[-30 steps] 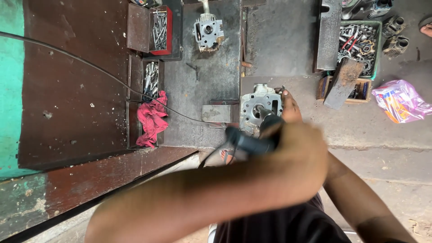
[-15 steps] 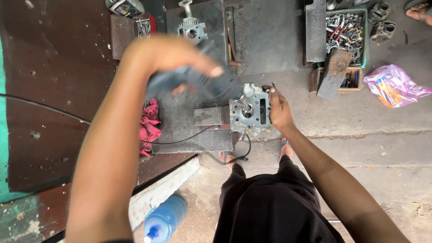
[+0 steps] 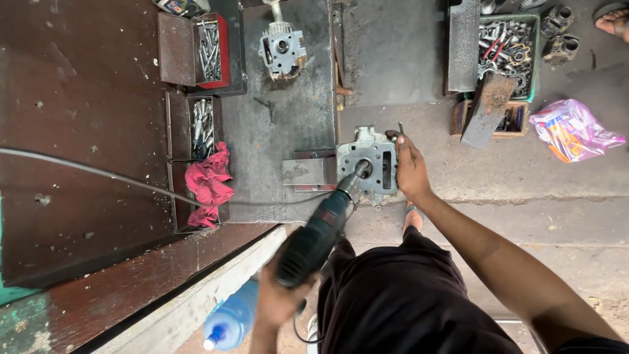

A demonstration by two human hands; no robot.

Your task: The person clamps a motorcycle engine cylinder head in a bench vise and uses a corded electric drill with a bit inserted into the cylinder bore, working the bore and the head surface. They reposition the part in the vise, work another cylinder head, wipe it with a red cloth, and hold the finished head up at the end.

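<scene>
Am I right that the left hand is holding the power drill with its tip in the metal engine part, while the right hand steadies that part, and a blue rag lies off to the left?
Almost. In the head view the rag is red, not blue. The rest holds: the left hand grips the power drill, its tip in the metal engine part, and the right hand steadies that part.

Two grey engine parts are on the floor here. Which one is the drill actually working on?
The nearer engine part, steadied by the right hand, with the drill tip in its bore. The other engine part sits untouched farther away, beside the red box.
</scene>
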